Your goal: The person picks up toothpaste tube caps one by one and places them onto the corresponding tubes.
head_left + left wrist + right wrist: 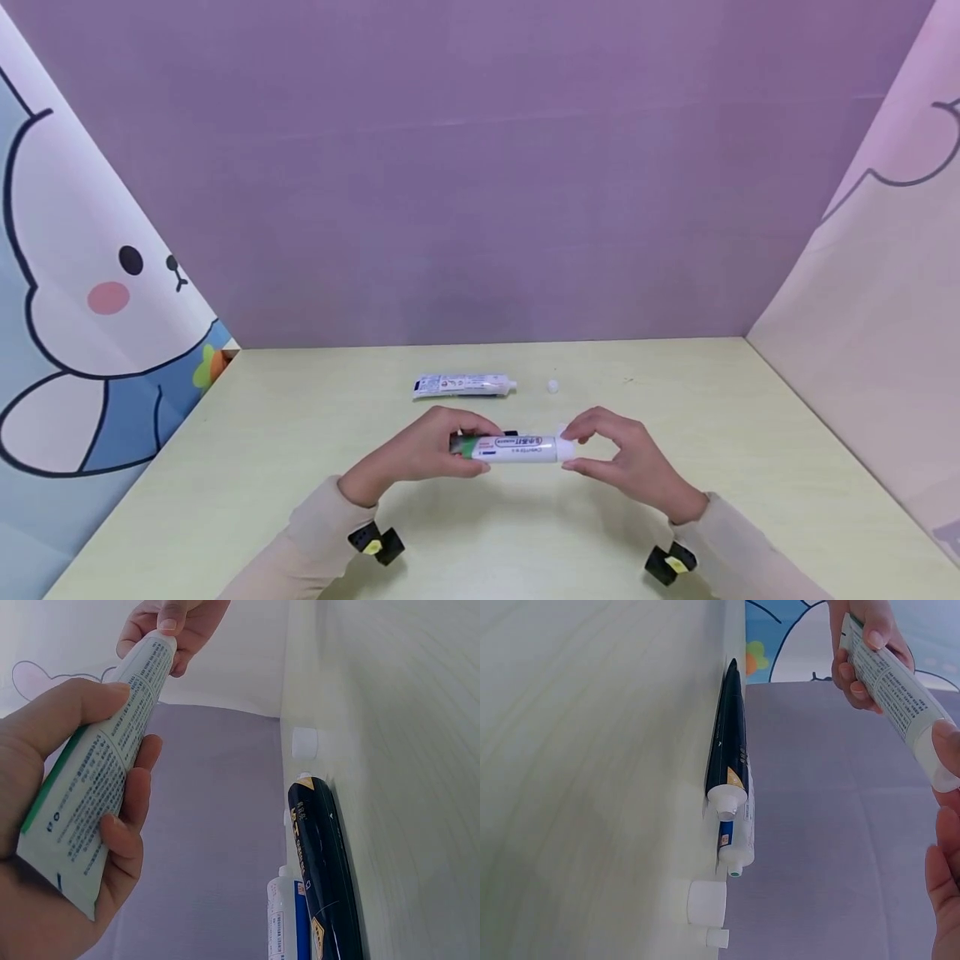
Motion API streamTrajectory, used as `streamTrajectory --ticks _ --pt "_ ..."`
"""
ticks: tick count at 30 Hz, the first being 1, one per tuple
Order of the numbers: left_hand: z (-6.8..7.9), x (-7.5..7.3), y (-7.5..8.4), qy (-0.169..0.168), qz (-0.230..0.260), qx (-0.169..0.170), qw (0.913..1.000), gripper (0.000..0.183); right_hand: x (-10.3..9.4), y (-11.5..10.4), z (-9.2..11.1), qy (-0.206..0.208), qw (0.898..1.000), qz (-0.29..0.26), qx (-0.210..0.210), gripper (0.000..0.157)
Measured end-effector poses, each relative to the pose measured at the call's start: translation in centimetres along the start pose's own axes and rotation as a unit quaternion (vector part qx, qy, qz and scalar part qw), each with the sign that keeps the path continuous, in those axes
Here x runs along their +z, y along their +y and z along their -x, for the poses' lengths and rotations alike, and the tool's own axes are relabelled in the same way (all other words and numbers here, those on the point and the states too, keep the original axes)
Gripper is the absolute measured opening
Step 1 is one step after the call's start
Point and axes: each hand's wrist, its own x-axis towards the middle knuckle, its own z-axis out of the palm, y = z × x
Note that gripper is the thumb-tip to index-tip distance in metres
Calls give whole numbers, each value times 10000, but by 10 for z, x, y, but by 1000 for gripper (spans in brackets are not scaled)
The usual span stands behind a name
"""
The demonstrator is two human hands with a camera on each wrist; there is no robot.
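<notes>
A white toothpaste tube [517, 449] with a green end is held level above the table. My left hand [431, 446] grips its flat end, thumb on one side and fingers curled round the other, as the left wrist view shows. At the opposite end, my right hand [637, 462] pinches the tube's white cap [928, 757] between thumb and fingers. Printed text covers the side of the tube facing the wrist cameras. A dark toothpaste tube [319, 862] lies on the table behind the held one, mostly hidden in the head view.
Farther back lies another white toothpaste tube [465, 386], its uncapped nozzle pointing right. To its right sits a small white cap [552, 386]. A larger white cap [707, 903] stands near the dark tube's nozzle. A purple wall [480, 208] rises behind the pale table [300, 400].
</notes>
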Motion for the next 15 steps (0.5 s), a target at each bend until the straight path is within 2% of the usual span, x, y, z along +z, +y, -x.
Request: streamTrajectory --ticks 4,7,15 --pt "0 0 -1 -7 15 -22 10000 33 -1 1 -1 85 9997 88 -201 40" --pt "-1 0 -1 -17 19 -42 10000 34 -3 0 -1 117 9997 114 -193 40" --pt "0 3 -2 -13 -52 -100 9999 36 -4 -2 -1 -52 9989 -15 459 31"
